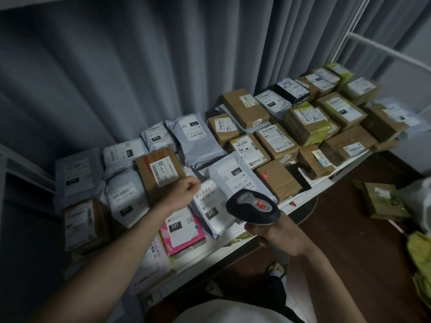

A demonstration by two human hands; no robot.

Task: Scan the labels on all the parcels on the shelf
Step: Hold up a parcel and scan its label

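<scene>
Scanning step judged mid-run: scanner [253, 207] is gripped in the right hand [278, 236], nose aimed at the white mailer [235, 178] near the shelf [300, 206] front. Left hand [186, 191] is curled at the cardboard box [161, 171]; actual grip cannot be told. Parcels are spread across the whole shelf. Next, the beam needs lining up on a barcode.

The single head-worn camera looks forward and steeply down from above the person's own chest, with wide-angle bending at the edges. It faces a white shelf [235, 249] that runs from near left to far right, close enough that both forearms reach in from the bottom edge and nearby parcel labels show large digits. A grey curtain [121, 73] fills the far side, and dark floor [363, 248] lies at the near right.
</scene>
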